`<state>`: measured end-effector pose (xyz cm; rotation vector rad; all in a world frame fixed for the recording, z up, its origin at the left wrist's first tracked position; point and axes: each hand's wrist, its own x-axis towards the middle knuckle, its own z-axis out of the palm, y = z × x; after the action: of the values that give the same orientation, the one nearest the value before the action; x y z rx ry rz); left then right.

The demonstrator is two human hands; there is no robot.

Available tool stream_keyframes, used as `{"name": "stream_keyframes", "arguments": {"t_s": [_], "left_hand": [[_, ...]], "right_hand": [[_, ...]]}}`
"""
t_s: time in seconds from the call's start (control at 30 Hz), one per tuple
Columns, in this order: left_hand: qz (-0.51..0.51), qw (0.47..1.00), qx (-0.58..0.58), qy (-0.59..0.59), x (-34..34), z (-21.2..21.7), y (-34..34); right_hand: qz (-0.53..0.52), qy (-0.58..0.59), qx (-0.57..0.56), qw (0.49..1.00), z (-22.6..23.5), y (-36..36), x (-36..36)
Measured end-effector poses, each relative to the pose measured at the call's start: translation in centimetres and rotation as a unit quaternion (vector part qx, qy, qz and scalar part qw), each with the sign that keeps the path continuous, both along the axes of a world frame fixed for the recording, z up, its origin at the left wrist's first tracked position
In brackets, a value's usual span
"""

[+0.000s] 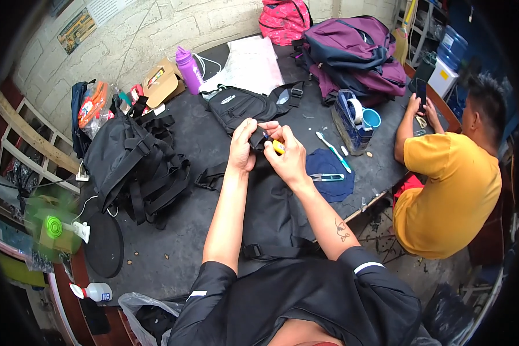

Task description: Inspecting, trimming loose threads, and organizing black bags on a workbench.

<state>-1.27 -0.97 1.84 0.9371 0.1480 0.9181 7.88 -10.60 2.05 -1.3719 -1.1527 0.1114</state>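
Both my hands are raised close together over the middle of the table. My left hand point(243, 147) is closed on a small black fabric piece point(259, 138). My right hand point(288, 155) grips a small yellow tool point(278, 147) against that piece; its kind is mostly hidden by my fingers. Beneath my forearms lies a black bag point(274, 202) with straps and a buckle. Just beyond my hands rests another black bag point(242, 108). To the right, a pair of thread snips point(327, 177) and a toothbrush point(333, 151) lie on a dark blue cloth point(335, 193).
A black backpack point(135, 164) sits on the left of the table point(173, 242), near a blurred green fan point(53, 226) and a spray bottle point(92, 292). Behind stand a purple bottle point(189, 70) and purple backpacks point(352, 57). A person in yellow point(452, 184) sits at right, holding a phone.
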Motion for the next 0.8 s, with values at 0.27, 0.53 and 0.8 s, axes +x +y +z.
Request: {"name": "stream_keyframes", "arguments": {"t_s": [0.27, 0.53, 0.8], "left_hand": [[0.023, 0.995, 0.078, 0.048, 0.7, 0.2, 0.2], [0.360, 0.829, 0.369, 0.216, 2.0, 0.8, -3.1], [0.090, 0.995, -0.006, -0.031, 2.1, 0.7, -1.0]], "right_hand": [[0.104, 0.190, 0.005, 0.976, -0.4, 0.9, 0.8], [0.205, 0.438, 0.087, 0.871, 1.2, 1.3, 3.5], [0.059, 0.118, -0.004, 0.991, 0.7, 1.3, 1.6]]}}
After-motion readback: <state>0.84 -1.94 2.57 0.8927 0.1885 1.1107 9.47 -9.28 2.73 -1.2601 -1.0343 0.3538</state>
